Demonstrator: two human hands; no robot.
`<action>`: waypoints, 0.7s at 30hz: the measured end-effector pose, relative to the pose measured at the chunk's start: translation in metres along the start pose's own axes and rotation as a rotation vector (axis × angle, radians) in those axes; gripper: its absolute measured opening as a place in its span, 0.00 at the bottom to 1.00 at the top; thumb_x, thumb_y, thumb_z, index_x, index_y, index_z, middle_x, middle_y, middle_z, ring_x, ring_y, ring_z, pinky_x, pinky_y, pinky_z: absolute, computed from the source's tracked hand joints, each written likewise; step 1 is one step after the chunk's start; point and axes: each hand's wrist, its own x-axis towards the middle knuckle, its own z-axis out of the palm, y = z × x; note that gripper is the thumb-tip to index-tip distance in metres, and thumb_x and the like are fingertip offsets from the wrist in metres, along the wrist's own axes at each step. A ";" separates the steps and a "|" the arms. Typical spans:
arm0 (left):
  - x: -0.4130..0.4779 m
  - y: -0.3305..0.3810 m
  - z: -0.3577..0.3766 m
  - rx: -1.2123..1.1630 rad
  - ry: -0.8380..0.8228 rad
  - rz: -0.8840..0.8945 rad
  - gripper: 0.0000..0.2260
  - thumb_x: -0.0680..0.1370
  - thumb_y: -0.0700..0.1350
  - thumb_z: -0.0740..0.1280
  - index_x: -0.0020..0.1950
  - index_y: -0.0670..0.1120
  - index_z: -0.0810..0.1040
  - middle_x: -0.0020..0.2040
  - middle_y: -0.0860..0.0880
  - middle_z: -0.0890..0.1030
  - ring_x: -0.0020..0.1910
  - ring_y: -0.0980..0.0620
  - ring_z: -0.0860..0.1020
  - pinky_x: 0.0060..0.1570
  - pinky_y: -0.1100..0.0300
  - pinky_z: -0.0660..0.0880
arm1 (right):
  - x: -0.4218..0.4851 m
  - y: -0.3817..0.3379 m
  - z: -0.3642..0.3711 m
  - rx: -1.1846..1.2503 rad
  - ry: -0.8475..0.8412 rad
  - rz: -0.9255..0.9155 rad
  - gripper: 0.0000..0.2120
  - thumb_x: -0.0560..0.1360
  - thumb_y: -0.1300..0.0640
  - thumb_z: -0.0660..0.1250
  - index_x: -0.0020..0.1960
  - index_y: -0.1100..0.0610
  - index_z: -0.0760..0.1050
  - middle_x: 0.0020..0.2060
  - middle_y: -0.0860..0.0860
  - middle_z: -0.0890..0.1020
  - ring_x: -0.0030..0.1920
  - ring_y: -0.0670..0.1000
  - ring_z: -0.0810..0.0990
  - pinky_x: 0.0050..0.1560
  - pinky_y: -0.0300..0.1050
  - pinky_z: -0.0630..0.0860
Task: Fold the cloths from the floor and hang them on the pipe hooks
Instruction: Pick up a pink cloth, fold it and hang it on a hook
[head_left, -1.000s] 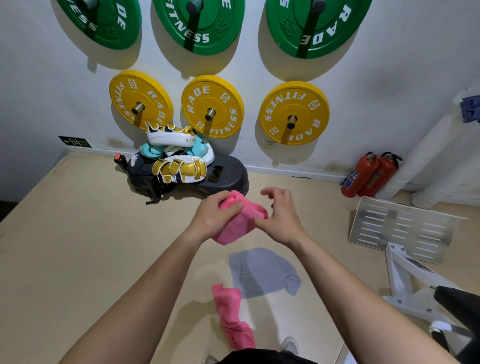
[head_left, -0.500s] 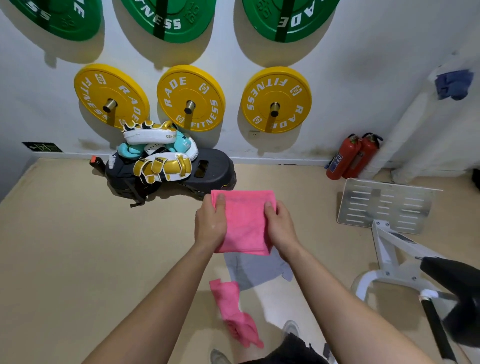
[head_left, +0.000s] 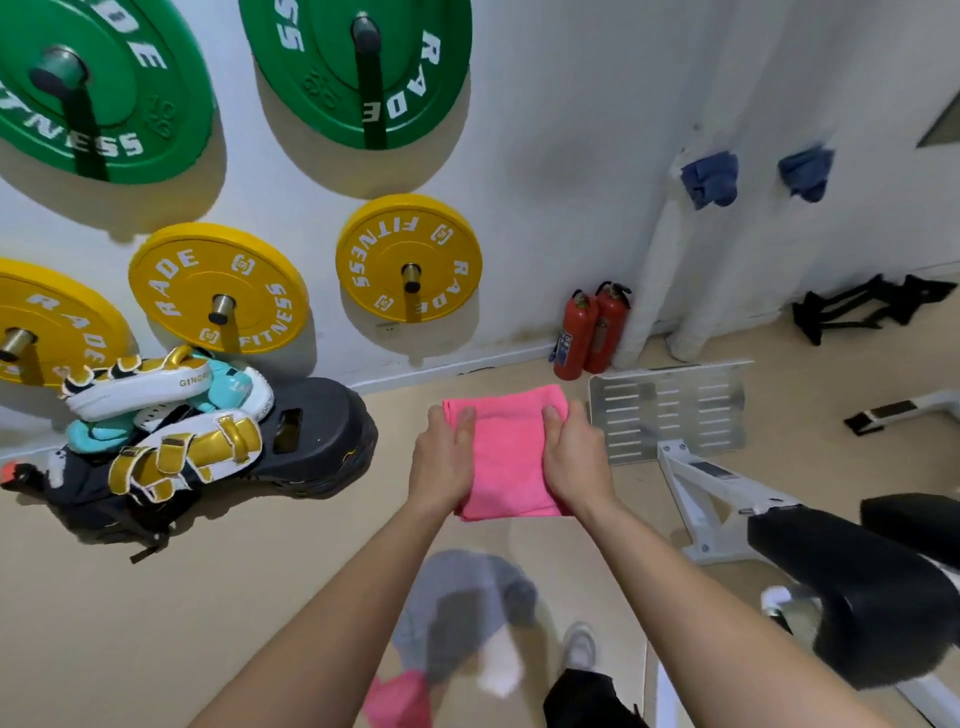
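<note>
I hold a folded pink cloth (head_left: 506, 457) flat in front of me, above the floor. My left hand (head_left: 441, 462) grips its left edge and my right hand (head_left: 574, 462) grips its right edge. Below my arms a grey cloth (head_left: 462, 597) lies on the floor, and another pink cloth (head_left: 397, 699) lies near the bottom edge. At the upper right, two white pipes (head_left: 660, 270) stand against the wall, with two blue cloths (head_left: 711, 179) (head_left: 805, 171) hanging on them.
Green and yellow weight plates (head_left: 410, 260) hang on the wall. A pile of pads and a black bag (head_left: 208, 441) lies at the left. Two red fire extinguishers (head_left: 589, 332) stand by the pipes. A metal footplate (head_left: 670, 410) and a black bench (head_left: 857, 587) are at the right.
The cloth went from bunched between my hands to a flat folded rectangle held at both edges. My view has swung right and up, bringing the pipes and hanging blue cloths into sight.
</note>
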 end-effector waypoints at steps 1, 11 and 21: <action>0.016 0.020 0.015 -0.103 -0.032 0.021 0.18 0.82 0.58 0.59 0.57 0.44 0.72 0.53 0.44 0.80 0.52 0.42 0.78 0.47 0.51 0.72 | 0.027 0.007 -0.013 0.041 0.024 0.011 0.16 0.84 0.48 0.53 0.58 0.61 0.69 0.51 0.65 0.80 0.51 0.66 0.78 0.42 0.50 0.66; 0.147 0.224 0.149 -0.115 -0.074 0.267 0.14 0.82 0.53 0.61 0.63 0.45 0.67 0.55 0.44 0.80 0.52 0.41 0.79 0.51 0.49 0.75 | 0.262 0.042 -0.174 0.113 0.102 -0.021 0.19 0.84 0.46 0.52 0.58 0.60 0.70 0.52 0.61 0.80 0.52 0.62 0.78 0.46 0.49 0.69; 0.288 0.403 0.209 -0.020 -0.070 0.516 0.13 0.84 0.50 0.56 0.65 0.44 0.64 0.55 0.39 0.80 0.52 0.36 0.79 0.46 0.50 0.72 | 0.441 0.030 -0.287 0.099 0.118 -0.062 0.21 0.82 0.39 0.51 0.63 0.54 0.66 0.56 0.57 0.79 0.55 0.61 0.79 0.55 0.56 0.75</action>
